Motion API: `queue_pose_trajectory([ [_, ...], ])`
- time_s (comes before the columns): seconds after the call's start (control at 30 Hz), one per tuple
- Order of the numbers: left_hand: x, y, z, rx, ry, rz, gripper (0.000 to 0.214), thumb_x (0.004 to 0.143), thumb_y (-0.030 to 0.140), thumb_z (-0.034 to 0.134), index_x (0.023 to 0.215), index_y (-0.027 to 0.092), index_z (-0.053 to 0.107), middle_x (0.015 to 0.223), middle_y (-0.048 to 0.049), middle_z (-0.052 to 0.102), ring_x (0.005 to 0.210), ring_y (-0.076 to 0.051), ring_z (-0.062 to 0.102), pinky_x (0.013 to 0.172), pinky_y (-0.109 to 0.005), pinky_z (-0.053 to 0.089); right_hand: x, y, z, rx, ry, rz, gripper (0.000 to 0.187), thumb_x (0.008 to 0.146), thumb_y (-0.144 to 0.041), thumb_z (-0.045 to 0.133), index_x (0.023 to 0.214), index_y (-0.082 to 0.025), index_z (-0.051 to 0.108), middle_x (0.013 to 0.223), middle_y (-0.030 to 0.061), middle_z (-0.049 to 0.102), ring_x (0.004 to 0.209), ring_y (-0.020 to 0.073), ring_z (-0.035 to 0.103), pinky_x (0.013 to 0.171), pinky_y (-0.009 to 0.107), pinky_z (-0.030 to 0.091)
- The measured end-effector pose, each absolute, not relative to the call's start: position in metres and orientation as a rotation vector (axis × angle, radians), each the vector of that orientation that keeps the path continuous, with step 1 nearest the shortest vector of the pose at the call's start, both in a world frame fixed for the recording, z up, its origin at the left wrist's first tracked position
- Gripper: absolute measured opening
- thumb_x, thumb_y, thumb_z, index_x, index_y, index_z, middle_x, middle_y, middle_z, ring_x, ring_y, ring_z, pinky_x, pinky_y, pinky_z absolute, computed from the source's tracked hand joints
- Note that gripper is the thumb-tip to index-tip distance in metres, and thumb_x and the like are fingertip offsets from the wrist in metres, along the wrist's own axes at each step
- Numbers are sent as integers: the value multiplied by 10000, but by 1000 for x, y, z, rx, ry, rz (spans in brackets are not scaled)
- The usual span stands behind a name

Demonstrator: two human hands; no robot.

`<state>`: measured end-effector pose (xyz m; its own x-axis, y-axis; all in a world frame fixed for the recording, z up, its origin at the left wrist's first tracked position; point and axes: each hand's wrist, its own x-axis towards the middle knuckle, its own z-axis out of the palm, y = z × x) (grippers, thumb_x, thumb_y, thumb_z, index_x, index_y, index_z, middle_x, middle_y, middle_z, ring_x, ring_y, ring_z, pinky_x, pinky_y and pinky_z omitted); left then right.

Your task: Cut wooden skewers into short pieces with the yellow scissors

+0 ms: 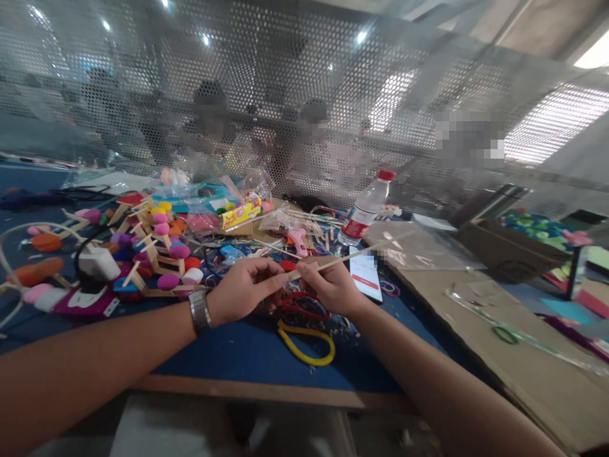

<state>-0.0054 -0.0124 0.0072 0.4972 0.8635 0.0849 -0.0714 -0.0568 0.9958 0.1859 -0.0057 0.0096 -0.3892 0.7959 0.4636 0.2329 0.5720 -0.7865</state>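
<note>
My left hand [250, 285], with a grey metal watch on its wrist, pinches one end of a thin pale wooden stick [349, 257] between thumb and fingertips. My right hand [330, 285] grips the same stick close beside the left fingertips. From there the stick's long part slants up to the right, over a lit phone [365, 273]. Below the hands lie a red loop [304, 306], partly hidden, and a yellow loop [309, 355], on the blue tabletop. Just beyond the fingers is a pink glue gun [297, 241] among loose wooden sticks.
Left of my hands stand small wooden stick frames with coloured oval pieces [166, 254], beside a white plug [99, 263]. A water bottle [364, 212] stands behind the phone. Cardboard [476, 330] and an open box [514, 251] occupy the right. A perforated screen [295, 82] rises behind.
</note>
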Motion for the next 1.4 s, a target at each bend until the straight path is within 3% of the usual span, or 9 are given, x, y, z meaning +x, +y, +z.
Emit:
queue_pose_trajectory([
  [0.27, -6, -13, 9, 1460, 796, 844, 292, 764, 387, 756, 741, 131, 615, 570, 19, 620, 480, -85, 563, 479, -196, 482, 185, -7, 11, -764, -1949, 794, 559, 973, -533, 479, 530, -194, 520, 468, -28, 453, 441, 93, 391, 457, 255, 330],
  [0.47, -5, -15, 8, 1384, 773, 841, 273, 685, 296, 805, 793, 134, 614, 615, 38, 625, 492, -85, 587, 508, -214, 525, 186, -8, 10, -838, -1916, 806, 538, 951, -570, 492, 570, -194, 547, 466, -27, 461, 453, 104, 408, 456, 256, 337],
  [0.73, -6, -15, 8, 1405, 758, 844, 237, 698, 244, 795, 805, 129, 618, 616, 38, 622, 496, -85, 588, 519, -213, 515, 187, -8, 11, -874, -1920, 795, 566, 938, -610, 484, 562, -192, 556, 454, -18, 472, 446, 105, 399, 434, 254, 320],
  [1.4, -6, -15, 7, 1451, 748, 831, 236, 721, 292, 796, 770, 146, 617, 599, 30, 616, 501, -87, 569, 514, -205, 487, 185, -9, 12, -809, -1949, 812, 551, 949, -582, 485, 556, -199, 529, 468, -22, 468, 432, 99, 378, 443, 258, 328],
])
